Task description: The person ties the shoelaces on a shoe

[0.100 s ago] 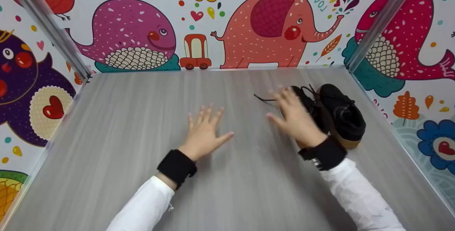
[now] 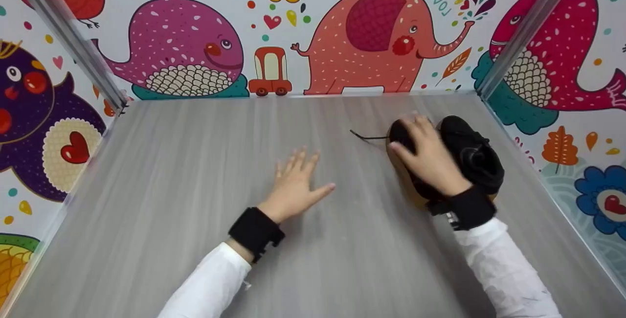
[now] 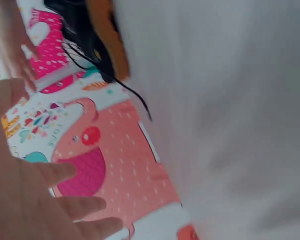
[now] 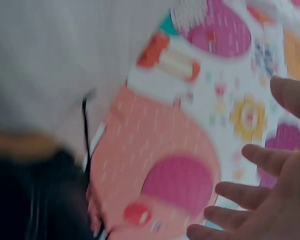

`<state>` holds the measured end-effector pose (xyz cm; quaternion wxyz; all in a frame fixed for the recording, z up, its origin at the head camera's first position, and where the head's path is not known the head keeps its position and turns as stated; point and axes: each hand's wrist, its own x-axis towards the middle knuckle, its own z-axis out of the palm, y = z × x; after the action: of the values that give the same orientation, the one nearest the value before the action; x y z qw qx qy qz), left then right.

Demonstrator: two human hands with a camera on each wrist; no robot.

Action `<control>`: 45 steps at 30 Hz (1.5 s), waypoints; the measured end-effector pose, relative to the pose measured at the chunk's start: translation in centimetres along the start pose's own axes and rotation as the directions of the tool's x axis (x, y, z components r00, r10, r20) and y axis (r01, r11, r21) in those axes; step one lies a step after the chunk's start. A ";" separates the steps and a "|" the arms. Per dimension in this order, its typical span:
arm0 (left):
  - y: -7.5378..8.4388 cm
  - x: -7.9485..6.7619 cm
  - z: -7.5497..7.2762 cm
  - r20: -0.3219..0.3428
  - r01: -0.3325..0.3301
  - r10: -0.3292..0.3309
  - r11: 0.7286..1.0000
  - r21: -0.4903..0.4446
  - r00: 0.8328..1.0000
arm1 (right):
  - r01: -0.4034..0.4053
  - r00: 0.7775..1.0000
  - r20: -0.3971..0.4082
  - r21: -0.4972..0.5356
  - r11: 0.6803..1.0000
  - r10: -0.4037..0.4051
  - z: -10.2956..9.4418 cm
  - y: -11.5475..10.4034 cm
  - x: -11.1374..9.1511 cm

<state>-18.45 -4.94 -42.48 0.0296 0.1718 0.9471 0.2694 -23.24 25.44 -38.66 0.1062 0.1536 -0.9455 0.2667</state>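
A pair of black lace-up shoes with tan soles stands at the right of the grey surface. My right hand (image 2: pixel 433 161) is over the left shoe (image 2: pixel 400 134), fingers spread and holding nothing; it hides much of that shoe. Beside it stands the right shoe (image 2: pixel 472 154). One black lace (image 2: pixel 364 137) trails leftward from the left shoe onto the surface. Left of the pair, my left hand (image 2: pixel 293 188) hovers with straight, spread fingers and nothing in them. In the right wrist view the dark shoe (image 4: pixel 35 200) is blurred at the lower left, apart from the fingers (image 4: pixel 245 195).
The grey wood-grain surface (image 2: pixel 171 176) is bounded by panels printed with cartoon animals, among them the back wall (image 2: pixel 337 29). Metal corner posts rise at the back left (image 2: pixel 73 34) and back right (image 2: pixel 528 29).
My right hand has moved rightward, further over the left shoe. The left hand has shifted a little to the right, still spread. Both shoes stay in place.
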 end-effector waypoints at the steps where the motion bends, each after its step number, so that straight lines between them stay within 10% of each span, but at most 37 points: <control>1: 0.3 0.2 0.2 0.005 -0.003 0.003 1.000 -0.020 1.000 | -0.015 1.000 -0.007 0.007 1.000 0.015 -0.2 0.4 0.0; 7: 4.0 2.6 3.2 0.051 0.005 0.008 0.966 -0.257 0.999 | -0.183 0.983 0.013 0.071 0.981 0.183 -2.0 4.6 -1.2; 13: 7.3 4.7 6.8 0.105 0.091 -0.045 0.867 -0.491 0.993 | -0.347 0.933 0.165 0.172 0.922 0.321 -1.9 6.8 -2.4; 25: 10.7 7.6 11.6 0.132 0.199 -0.151 0.663 -0.721 0.980 | -0.635 0.769 0.497 0.527 0.565 0.402 0.1 10.1 -1.5; 32: 11.1 8.0 13.2 0.179 0.170 -0.060 0.691 -0.703 0.982 | -0.716 0.698 0.609 0.602 0.355 0.376 0.4 10.5 -2.1; 39: 11.6 8.3 14.1 0.177 0.102 0.023 0.743 -0.661 0.984 | -0.684 0.702 0.611 0.721 0.107 0.366 0.6 10.2 -2.3; 45: 12.2 8.3 14.3 0.126 0.075 0.011 0.749 -0.659 0.992 | -0.659 0.713 0.580 0.746 0.096 0.393 0.2 9.7 -2.5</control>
<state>-20.33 14.81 -48.05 0.1506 0.1499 0.7895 0.5757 -24.32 33.79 -44.07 -0.2165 -0.1364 -0.6073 0.7521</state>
